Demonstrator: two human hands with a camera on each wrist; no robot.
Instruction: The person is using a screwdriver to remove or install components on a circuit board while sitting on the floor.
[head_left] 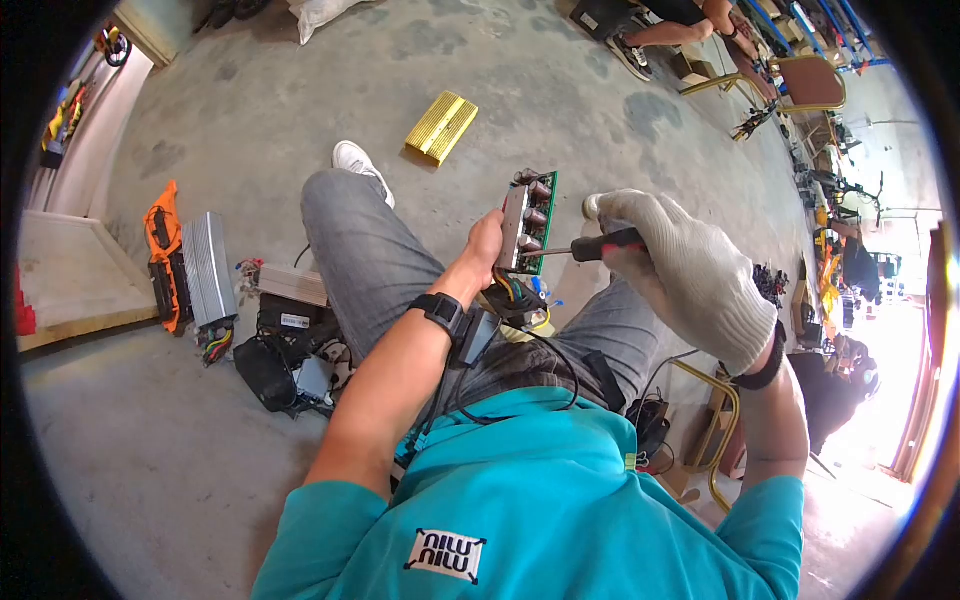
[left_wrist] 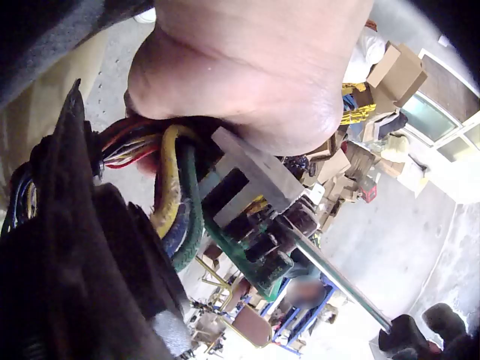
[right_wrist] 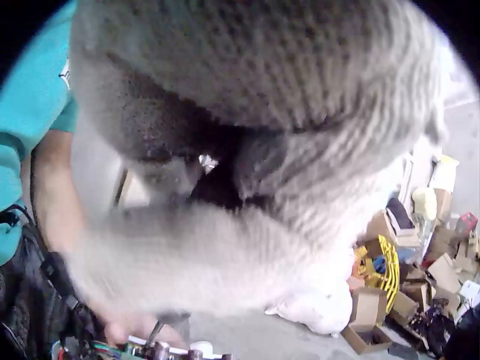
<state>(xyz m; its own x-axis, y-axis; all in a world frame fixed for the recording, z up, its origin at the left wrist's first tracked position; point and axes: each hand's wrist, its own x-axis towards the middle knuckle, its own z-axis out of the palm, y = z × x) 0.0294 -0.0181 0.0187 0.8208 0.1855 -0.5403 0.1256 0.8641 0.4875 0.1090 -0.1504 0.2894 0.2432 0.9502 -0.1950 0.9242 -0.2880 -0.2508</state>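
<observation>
My bare left hand grips a green circuit board with a metal side plate and tall capacitors, held up between my knees. Thick yellow, green and blue wires run from its lower end, seen in the left wrist view. In my gloved right hand is a screwdriver with a dark handle, the fingers curled round it. Its metal shaft reaches in among the parts beside the metal plate. The white knit glove fills most of the right wrist view and hides much of the handle.
A gold ribbed case lies on the concrete floor ahead. To the left are an orange part, a silver finned case and black devices. A chair and another person's leg appear at the upper right.
</observation>
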